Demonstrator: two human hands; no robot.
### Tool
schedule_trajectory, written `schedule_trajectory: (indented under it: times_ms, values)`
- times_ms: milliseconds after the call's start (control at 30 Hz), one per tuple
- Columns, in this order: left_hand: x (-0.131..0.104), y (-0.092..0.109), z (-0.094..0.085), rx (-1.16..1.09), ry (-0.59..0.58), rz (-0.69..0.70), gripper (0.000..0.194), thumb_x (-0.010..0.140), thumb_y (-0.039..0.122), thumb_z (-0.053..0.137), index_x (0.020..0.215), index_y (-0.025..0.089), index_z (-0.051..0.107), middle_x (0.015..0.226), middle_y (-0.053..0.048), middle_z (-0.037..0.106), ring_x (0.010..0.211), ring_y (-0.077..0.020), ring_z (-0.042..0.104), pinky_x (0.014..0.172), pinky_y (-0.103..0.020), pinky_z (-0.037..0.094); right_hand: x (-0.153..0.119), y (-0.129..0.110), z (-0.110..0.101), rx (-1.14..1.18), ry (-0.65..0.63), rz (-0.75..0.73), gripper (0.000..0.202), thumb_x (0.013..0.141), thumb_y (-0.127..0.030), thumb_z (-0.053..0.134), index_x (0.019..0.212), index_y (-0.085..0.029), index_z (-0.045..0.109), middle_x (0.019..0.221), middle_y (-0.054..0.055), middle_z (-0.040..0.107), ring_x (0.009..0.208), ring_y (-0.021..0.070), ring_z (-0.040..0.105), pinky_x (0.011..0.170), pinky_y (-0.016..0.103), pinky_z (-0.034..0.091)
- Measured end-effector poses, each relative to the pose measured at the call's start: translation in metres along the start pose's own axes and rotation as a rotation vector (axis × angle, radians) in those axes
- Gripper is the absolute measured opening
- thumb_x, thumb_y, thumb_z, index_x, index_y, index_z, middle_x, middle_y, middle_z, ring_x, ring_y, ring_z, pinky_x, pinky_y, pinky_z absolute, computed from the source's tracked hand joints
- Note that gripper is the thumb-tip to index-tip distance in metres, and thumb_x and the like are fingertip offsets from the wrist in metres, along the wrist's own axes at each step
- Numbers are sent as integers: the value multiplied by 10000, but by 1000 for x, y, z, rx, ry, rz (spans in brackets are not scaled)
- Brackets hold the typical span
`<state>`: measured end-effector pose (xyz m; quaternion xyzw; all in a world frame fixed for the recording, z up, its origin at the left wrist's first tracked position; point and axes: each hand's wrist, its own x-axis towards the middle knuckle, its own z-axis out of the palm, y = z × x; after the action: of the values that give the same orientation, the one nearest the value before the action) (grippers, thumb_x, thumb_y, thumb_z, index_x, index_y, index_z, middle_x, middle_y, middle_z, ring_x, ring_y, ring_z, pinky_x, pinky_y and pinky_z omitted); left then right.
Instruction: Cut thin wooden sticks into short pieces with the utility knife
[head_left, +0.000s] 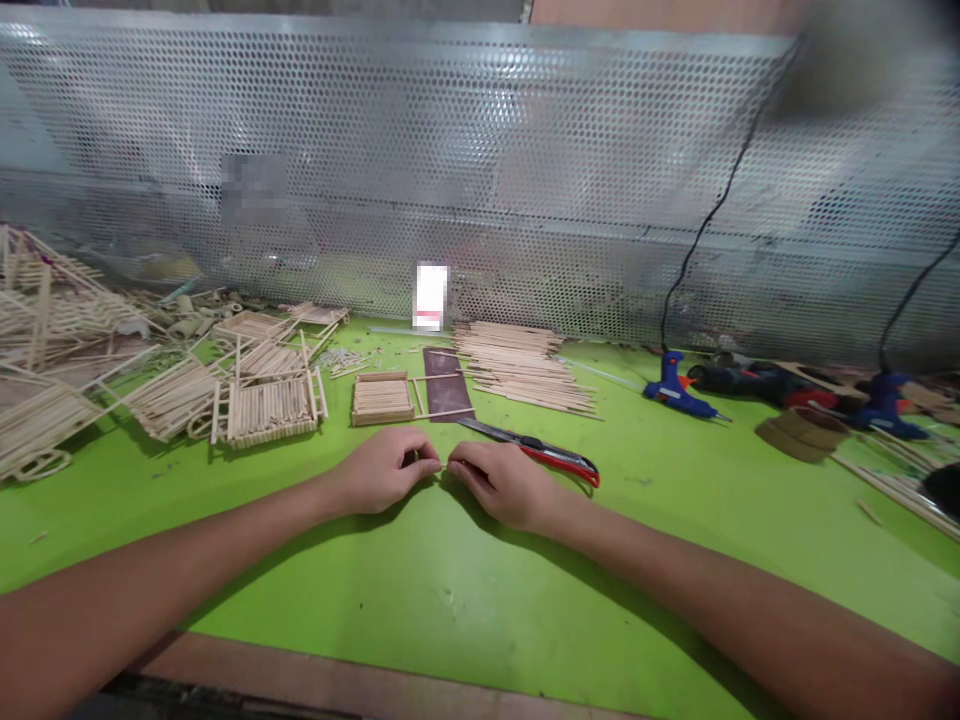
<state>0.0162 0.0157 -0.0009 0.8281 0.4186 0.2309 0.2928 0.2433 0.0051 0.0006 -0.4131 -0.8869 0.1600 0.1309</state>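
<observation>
My left hand (391, 470) and my right hand (504, 482) meet over the green tabletop, fingertips pinched almost together. Between them shows a tiny bit of a thin pale stick (443, 466); the fingers hide most of it. Just behind my right hand lies a red and black utility knife (559, 457), its blade pointing left. A small tray-like frame of wooden sticks (382, 398) sits behind my left hand. To its right, two thin sticks reach across a dark brown sheet (448, 386). Many loose wooden sticks (525, 365) lie in a row farther back.
Stick-built models (270, 410) pile up on the left. On the right are a blue glue gun (681, 387) with a hanging cord, a second blue glue gun (889, 405) and a brown ring-shaped piece (802, 433). A perforated metal screen (585, 180) closes off the back.
</observation>
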Motion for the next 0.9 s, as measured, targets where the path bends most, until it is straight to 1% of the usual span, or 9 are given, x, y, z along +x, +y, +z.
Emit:
schedule_trajectory:
  times_ms: [133,267,333,433,533,667,800,900]
  values:
    - [0,0,1,-9,-4,-19,262,951,393,609,843,175,705,840,-39,722,789,-205,630,679,-296,434,0,3,3,30,35,-31,175,1043,-263,537,998,-178,684,848,44,694,715,164,567,652,271,375]
    - [1,-1,2,-3,-7,-11,269,955,403,610,851,174,707,838,-37,730,781,-200,631,676,-295,438,0,2,3,52,34,-22,143,1035,-254,551,1010,-181,672,868,42,693,725,164,574,657,272,383]
    - [1,-1,1,-2,-2,-3,269,955,401,610,844,174,703,835,-35,730,779,-198,630,678,-295,437,1,0,2,38,37,-17,166,1052,-265,522,1021,-184,663,880,42,688,740,167,576,669,277,385]
    - [1,-1,1,-6,9,0,247,949,376,614,831,174,692,828,-32,724,784,-198,629,690,-296,437,1,-2,1,-11,47,-23,243,1087,-261,442,970,-185,642,850,36,658,733,166,554,682,286,380]
    - [1,0,0,-2,0,4,255,953,384,611,831,174,691,834,-35,724,788,-199,630,690,-298,439,1,-3,1,-52,48,-27,234,1073,-218,460,907,-180,622,815,29,629,699,157,524,662,283,362]
    - [1,1,0,0,-9,2,250,956,379,609,838,175,693,842,-33,727,783,-194,626,686,-294,442,1,-1,2,-38,72,-63,158,1055,-205,508,982,-175,645,871,44,655,736,162,554,684,279,389]
    - [1,1,0,5,-6,-9,233,947,360,615,829,175,691,829,-29,716,780,-194,614,684,-294,433,0,1,4,-19,100,-80,158,1056,-223,518,1022,-178,666,917,63,686,792,183,597,728,296,432]
    - [1,2,0,-9,-3,-13,241,947,366,610,824,175,689,816,-26,703,773,-193,605,685,-293,429,0,2,4,-18,96,-79,155,1055,-241,531,1053,-182,674,938,66,703,809,193,619,741,305,445]
